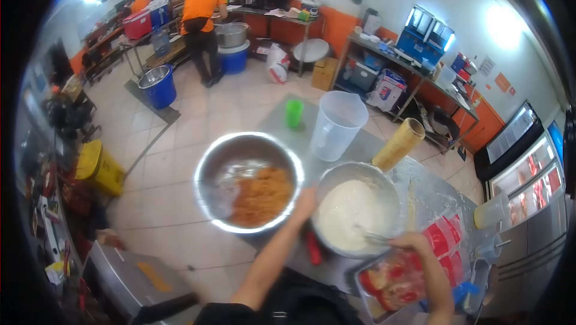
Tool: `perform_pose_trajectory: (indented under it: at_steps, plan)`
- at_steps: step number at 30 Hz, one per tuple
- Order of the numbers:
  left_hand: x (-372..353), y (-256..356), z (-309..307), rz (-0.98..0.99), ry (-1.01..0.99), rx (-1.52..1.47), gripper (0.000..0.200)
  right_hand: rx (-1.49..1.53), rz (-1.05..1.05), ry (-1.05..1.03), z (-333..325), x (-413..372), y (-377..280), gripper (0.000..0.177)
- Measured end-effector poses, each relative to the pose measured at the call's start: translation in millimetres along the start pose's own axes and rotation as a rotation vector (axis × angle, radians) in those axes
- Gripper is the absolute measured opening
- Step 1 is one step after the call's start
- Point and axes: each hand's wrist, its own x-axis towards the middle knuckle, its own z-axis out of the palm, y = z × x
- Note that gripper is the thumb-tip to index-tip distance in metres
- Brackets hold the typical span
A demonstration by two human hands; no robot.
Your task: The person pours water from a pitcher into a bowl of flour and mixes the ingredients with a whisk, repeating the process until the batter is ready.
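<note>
A metal mixing bowl [393, 184] holds pale, creamy batter [348, 211]. My right hand [414, 243] is closed round the handle of a metal whisk [375, 237], whose head dips into the batter. At the bowl's left rim, my left hand [306, 201] grips the edge; its fingers are slightly blurred. Left of that hand stands a larger shiny steel bowl [207, 205] with an orange-brown crumbly mass [264, 196] in it. Below my right hand is a tray [369, 292] with red and pale food pieces, partly hidden by my forearm.
Behind the bowls stand a clear plastic pitcher [339, 124], a green cup [294, 113] and a roll of film [399, 145]. Red packets [444, 235] lie on the metal table [429, 190]. A person in an orange shirt [202, 10] works at the back. A yellow bin [99, 169] stands left.
</note>
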Motion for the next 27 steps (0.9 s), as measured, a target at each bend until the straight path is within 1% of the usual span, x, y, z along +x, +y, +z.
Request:
perform_pose_trajectory:
  at_steps: [1,3,4,5,7,8,9,10,11,12,13,15,16,17,19,20,22,23,25,26,27]
  plan:
    - [1.6,-2.5,3.6,-0.013,0.008,0.001,0.027,-0.012,-0.009,-0.004,-8.3,-1.7,-4.1,0.066]
    - [3.5,-10.0,14.8,-0.007,0.008,-0.002,0.028,0.091,0.308,0.191,-30.6,-15.1,-19.8,0.065]
    - [1.5,4.3,-4.7,-0.002,-0.019,-0.045,0.031,0.175,0.434,0.189,-33.3,-5.0,-33.5,0.061]
    - [3.3,4.3,-3.4,-0.004,-0.017,-0.045,0.031,0.172,0.432,0.19,-28.6,5.0,-39.7,0.061]
    - [9.7,4.1,-2.0,-0.094,-0.098,-0.129,0.031,0.297,0.227,0.169,-18.5,20.9,-48.7,0.062]
    - [8.7,5.1,-5.8,-0.099,-0.093,-0.127,0.031,0.413,0.126,0.151,-10.0,14.1,-54.4,0.06]
    - [6.2,7.4,-10.3,-0.048,-0.071,-0.063,0.032,0.408,0.121,0.149,-17.2,0.7,-58.0,0.06]
    - [2.4,8.6,-13.0,0.0,-0.055,0.001,0.034,0.276,0.127,0.057,-23.4,-16.4,-61.0,0.06]
    - [0.6,6.9,-11.1,-0.01,-0.06,0.003,0.034,0.146,0.133,-0.039,-23.9,-24.6,-61.4,0.06]
    - [1.6,5.6,-9.5,-0.014,-0.069,-0.012,0.035,0.158,0.141,-0.141,-22.0,-19.2,-40.4,0.062]
    - [3.1,4.1,-7.3,-0.018,-0.073,-0.028,0.037,0.152,0.137,-0.146,-26.8,-17.9,-31.9,0.062]
    - [3.2,-0.4,0.0,-0.035,-0.082,-0.012,0.034,0.191,0.305,0.052,-36.2,-18.4,-19.4,0.065]
    - [6.2,0.1,1.8,-0.045,-0.084,0.001,0.032,0.165,0.264,0.28,-22.8,7.5,-2.7,0.063]
    - [6.6,1.0,2.0,-0.05,-0.077,-0.005,0.032,0.154,0.262,0.282,-16.7,27.3,-0.6,0.063]
    - [6.8,1.7,1.2,-0.056,-0.086,-0.023,0.032,0.506,0.215,0.261,-9.9,49.3,-14.6,0.061]
    - [6.1,1.1,0.9,-0.06,-0.085,-0.022,0.032,0.504,0.212,0.259,-11.1,43.4,-34.8,0.061]
    - [5.3,-1.0,0.8,-0.003,-0.048,-0.03,0.032,0.505,0.212,0.0,-24.3,14.9,-77.7,0.058]
    - [4.0,-1.4,2.1,-0.007,-0.054,-0.03,0.032,0.506,0.215,-0.007,-27.0,5.9,-73.2,0.058]
    - [6.5,-1.4,2.8,-0.05,-0.102,0.009,0.033,0.032,0.054,-0.188,-41.7,-7.8,-52.2,0.056]
    - [6.5,-2.3,2.6,-0.06,-0.099,0.008,0.033,-0.015,0.173,-0.225,-53.0,-16.9,-49.1,0.055]
    - [4.9,-3.1,3.1,-0.049,-0.09,-0.002,0.032,-0.015,0.17,-0.231,-51.5,-5.5,-27.7,0.055]
